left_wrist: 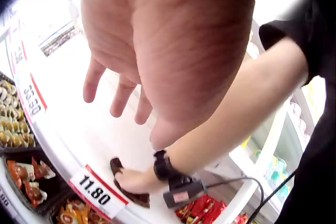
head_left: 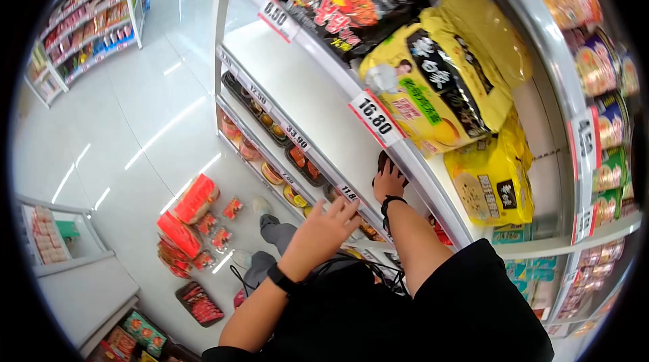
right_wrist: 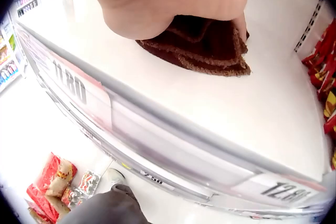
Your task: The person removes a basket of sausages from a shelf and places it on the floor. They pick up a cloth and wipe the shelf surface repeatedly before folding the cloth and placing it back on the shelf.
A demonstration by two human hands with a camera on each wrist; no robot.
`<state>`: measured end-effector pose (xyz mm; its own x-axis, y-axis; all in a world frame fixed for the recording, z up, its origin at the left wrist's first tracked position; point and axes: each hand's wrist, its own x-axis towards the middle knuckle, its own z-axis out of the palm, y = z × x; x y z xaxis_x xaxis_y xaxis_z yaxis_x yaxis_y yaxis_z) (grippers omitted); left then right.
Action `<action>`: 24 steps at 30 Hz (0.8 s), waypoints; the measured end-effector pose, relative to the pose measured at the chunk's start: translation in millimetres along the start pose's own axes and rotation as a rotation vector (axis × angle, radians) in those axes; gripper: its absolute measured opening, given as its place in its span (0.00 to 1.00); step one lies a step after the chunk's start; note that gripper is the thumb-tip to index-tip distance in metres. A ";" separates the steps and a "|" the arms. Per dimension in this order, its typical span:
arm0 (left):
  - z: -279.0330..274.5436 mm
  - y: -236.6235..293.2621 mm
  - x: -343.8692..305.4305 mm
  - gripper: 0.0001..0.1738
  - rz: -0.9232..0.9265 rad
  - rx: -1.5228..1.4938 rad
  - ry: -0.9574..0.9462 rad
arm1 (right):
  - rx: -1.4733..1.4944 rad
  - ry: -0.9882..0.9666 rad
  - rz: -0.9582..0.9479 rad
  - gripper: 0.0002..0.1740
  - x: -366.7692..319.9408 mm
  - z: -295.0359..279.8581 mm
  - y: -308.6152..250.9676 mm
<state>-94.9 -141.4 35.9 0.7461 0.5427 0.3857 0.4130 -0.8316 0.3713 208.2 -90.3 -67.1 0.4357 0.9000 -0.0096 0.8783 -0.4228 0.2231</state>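
On the white shelf board (right_wrist: 210,108), my right hand (head_left: 388,183) grips a folded dark brown cloth (right_wrist: 210,50) with frayed edges. The palm covers part of the cloth, which lies flat against the board. My left hand (head_left: 323,233) holds nothing; its fingers extend near the shelf's front edge, close to the 11.80 price tag (left_wrist: 96,192). In the left wrist view the left palm hangs above the board, and the right hand with the cloth shows below it.
Yellow noodle packs (head_left: 439,85) and a black noodle pack (head_left: 351,4) fill the shelf above. Trays of packaged food (head_left: 304,162) sit on the shelf below. Red packages (head_left: 196,200) and a black tray (head_left: 199,303) lie on the floor. Red packets (right_wrist: 323,82) hang beside the board.
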 end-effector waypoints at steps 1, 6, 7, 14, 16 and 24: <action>-16.5 -2.6 -0.2 0.19 -0.061 -0.011 0.054 | 0.013 0.001 0.009 0.33 -1.3 -0.9 3.7; -94.0 8.4 5.0 0.18 -0.148 -0.010 0.219 | 0.174 -0.027 0.019 0.34 -28.7 -1.0 15.6; -92.9 5.6 4.3 0.18 -0.136 -0.021 0.226 | 0.215 -0.049 -0.007 0.33 -23.8 -1.8 13.0; -98.3 32.8 21.9 0.21 -0.054 -0.132 0.185 | 0.538 0.020 -0.194 0.23 -41.8 -26.2 17.2; -96.6 36.9 23.4 0.21 -0.064 -0.180 0.148 | 0.636 -0.153 -0.228 0.24 -46.7 -45.7 17.4; -72.3 59.3 27.3 0.18 -0.019 -0.254 0.064 | 0.722 0.227 -0.510 0.33 -153.4 -150.4 18.6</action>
<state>-87.7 -167.4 129.5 0.7019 0.5708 0.4262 0.2758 -0.7694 0.5762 128.1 -220.3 85.2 -0.0210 0.9629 0.2690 0.8967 0.1371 -0.4208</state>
